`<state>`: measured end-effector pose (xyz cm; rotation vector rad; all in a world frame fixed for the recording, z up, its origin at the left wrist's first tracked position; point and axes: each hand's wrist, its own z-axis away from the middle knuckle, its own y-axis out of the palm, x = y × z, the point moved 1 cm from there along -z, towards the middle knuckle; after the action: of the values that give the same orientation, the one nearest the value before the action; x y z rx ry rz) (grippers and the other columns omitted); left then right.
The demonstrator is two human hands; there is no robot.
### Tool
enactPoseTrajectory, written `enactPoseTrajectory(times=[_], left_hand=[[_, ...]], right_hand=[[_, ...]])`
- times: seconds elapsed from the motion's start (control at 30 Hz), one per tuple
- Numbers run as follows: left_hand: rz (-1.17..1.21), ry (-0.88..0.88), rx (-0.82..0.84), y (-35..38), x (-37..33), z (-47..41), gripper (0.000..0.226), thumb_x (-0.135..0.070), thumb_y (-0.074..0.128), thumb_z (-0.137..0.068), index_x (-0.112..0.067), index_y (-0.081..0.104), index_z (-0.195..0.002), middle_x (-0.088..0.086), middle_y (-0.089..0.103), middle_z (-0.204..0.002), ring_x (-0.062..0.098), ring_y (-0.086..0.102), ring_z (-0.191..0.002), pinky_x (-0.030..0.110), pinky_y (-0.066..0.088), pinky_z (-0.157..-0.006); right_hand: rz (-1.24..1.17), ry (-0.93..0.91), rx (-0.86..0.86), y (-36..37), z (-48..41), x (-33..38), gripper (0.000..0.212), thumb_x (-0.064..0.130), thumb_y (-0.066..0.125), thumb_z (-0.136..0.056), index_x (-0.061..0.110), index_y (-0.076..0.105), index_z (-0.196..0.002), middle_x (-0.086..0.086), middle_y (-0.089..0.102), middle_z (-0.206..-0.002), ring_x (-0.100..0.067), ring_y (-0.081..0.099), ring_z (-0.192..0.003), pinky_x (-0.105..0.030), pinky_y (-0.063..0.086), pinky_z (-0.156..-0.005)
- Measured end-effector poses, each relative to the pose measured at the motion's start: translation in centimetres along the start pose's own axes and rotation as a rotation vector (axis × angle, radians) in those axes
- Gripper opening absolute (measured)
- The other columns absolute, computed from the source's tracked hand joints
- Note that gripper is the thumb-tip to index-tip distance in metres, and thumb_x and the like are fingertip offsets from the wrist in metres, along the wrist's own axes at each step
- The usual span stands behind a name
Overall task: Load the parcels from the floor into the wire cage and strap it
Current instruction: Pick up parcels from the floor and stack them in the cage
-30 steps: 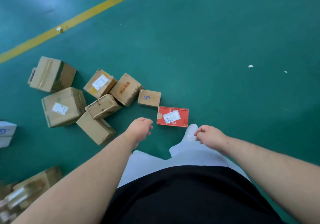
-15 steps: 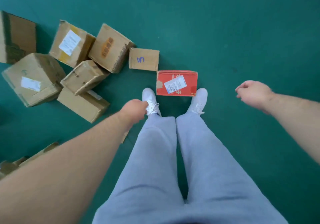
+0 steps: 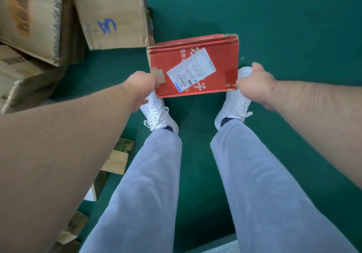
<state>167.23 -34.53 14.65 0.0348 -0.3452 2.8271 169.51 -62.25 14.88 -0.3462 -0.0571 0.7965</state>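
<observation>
So, the flat red cardboard parcel [image 3: 221, 56] w/ a white shipping label sits straight ahead of the person, just past the toes of the white lace-up shoes [image 3: 156, 113], its near edge overlapping the L toe, so prob. already off the green floor [image 3: 274, 17] or just leaving it. Long axis runs L-R across the body. The left hand [image 3: 140, 88] grips the L short end and the right hand [image 3: 254, 82] grips the R short end, each wrapped on its near corner. Fingers mostly hidden under or behind the card, so depth of hold can't be told. Both hands about equally near; neither leads. Next move is, I'd judge, a level two-handed lift toward the body, then a carry to the wire cage, which isn't in view. To the L and further out, a brown cardboard box w/ blue scrawl [image 3: 115, 21] lies close to the parcel's far L corner but apart from it; more brown cartons beyond, at the L edge.
</observation>
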Motion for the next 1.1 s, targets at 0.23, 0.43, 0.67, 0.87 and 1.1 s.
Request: enactPoseTrajectory(times=[0.23,0.43,0.67,0.87,1.1], left_hand=[[0.244,-0.022,0.087,2.4,0.1,0.7,0.030,-0.009,0.053,-0.080,-0.018,0.062,-0.107,0.004,0.070,-0.119,0.023,0.067,-0.111,0.038,0.055,-0.086],[0.449,-0.055,0.011,2.1,2.0,11.2,0.065,-0.005,0.055,-0.059,-0.013,0.059,-0.124,0.007,0.071,-0.122,0.025,0.070,-0.112,0.045,0.061,-0.090],[0.447,0.042,0.037,1.9,-0.1,30.2,0.047,-0.001,0.051,-0.077,-0.023,0.054,-0.119,0.005,0.071,-0.120,0.021,0.067,-0.114,0.044,0.052,-0.101],[0.200,0.304,0.046,1.1,-5.4,45.7,0.044,-0.001,0.051,-0.076,-0.025,0.055,-0.113,0.010,0.070,-0.116,0.028,0.062,-0.115,0.042,0.051,-0.099],[-0.101,0.638,0.135,-1.1,-8.5,59.5,0.065,-0.004,0.053,-0.071,-0.027,0.051,-0.132,0.002,0.075,-0.111,0.024,0.067,-0.102,0.038,0.049,-0.088]], right_hand=[[-0.412,-0.007,0.149,0.8,-2.8,0.9,0.049,0.022,0.061,-0.071,0.025,0.059,-0.119,0.003,0.065,-0.100,-0.014,0.063,-0.087,-0.038,0.053,-0.088],[-0.562,-0.030,0.093,-4.6,5.1,-1.3,0.040,0.012,0.059,-0.070,0.020,0.050,-0.108,-0.007,0.059,-0.102,-0.022,0.058,-0.095,-0.053,0.049,-0.106],[-0.801,-0.063,0.121,-17.3,20.5,-6.9,0.027,-0.006,0.049,-0.088,0.018,0.049,-0.101,-0.008,0.056,-0.111,-0.018,0.058,-0.103,-0.034,0.054,-0.085],[-0.865,-0.163,0.030,-25.8,33.6,-13.1,0.021,0.001,0.051,-0.091,0.015,0.050,-0.106,-0.008,0.060,-0.112,-0.022,0.061,-0.107,-0.032,0.051,-0.077],[-1.088,-0.234,-0.083,-25.3,46.7,-20.3,0.016,0.010,0.056,-0.089,0.023,0.052,-0.097,0.000,0.064,-0.107,-0.019,0.060,-0.104,-0.040,0.046,-0.089]])
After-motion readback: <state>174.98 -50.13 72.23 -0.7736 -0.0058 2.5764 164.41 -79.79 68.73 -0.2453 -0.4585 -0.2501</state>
